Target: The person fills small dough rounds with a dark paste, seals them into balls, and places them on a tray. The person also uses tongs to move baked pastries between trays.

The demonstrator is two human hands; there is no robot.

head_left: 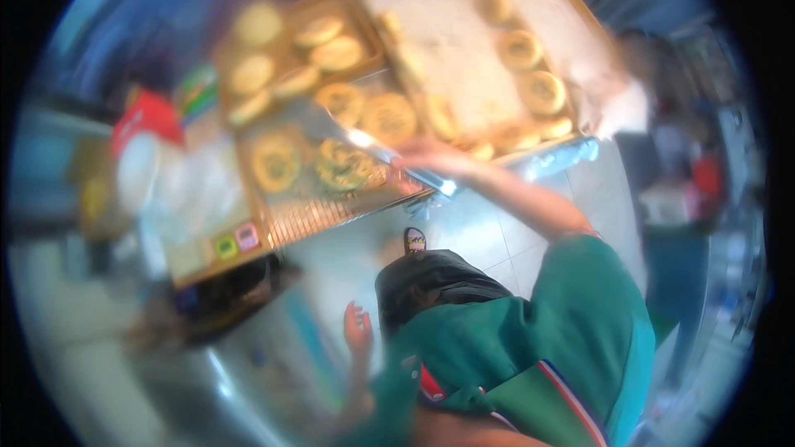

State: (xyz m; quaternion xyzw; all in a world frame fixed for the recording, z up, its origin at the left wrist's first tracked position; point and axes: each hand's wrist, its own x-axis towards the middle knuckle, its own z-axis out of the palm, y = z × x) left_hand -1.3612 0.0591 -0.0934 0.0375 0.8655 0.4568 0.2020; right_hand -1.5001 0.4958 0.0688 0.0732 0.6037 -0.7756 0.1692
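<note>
From above, at a counter of baked goods, your right hand (421, 159) was closed around a long, shiny silver metal utensil (362, 139), probably tongs, which slanted forward and left. Its far end was above or beside a round golden pastry with dark filling (344, 167), which lay just beyond the ribbed silver metal rack (315, 215) at the counter's front. Blur hid whether the tip touched or pinched anything, so that could not be told. Your left hand (357, 327) hung low and apart, fingers loosely spread, apparently holding nothing. The likeliest trouble, by judgement, was a pastry cracking or shedding its filling if the hard metal pressed unevenly. A sideways sweep could have pushed it into the neighbouring round pastry (389, 118), and with your left hand so far away, a slip over the front edge would have been hard to catch. Your bare right forearm crossed near the front of the large pale-lined brown tray (455, 33), so a low elbow might have knocked its golden buns (523, 141).
</note>
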